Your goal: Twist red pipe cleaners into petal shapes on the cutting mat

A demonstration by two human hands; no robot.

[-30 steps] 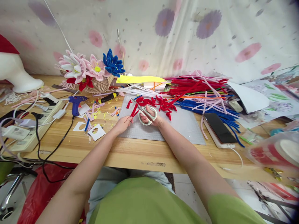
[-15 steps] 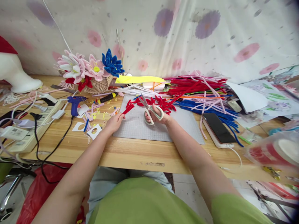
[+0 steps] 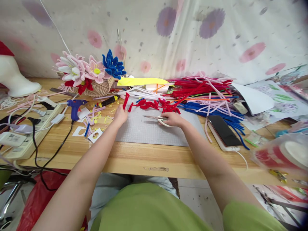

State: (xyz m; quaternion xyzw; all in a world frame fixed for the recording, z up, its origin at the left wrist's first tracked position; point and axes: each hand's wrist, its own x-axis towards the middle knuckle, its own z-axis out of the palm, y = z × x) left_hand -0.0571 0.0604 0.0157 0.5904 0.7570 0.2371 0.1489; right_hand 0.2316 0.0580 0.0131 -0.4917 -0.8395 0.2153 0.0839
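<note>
Currently the left hand [image 3: 121, 115] grips a bundle of red stems [image 3: 125, 101] that points up above its fingers, over the left part of a gray mat [image 3: 149, 131]. Near the mat's middle, the right hand [image 3: 172, 118] is wrapped around the handles of the scissors [image 3: 161, 120], whose blades point left. Just beyond them, curled red pieces [image 3: 154, 104] lie along the far part of the mat. A phone [image 3: 223, 130] rests on the table [image 3: 134, 160] to the right.
</note>
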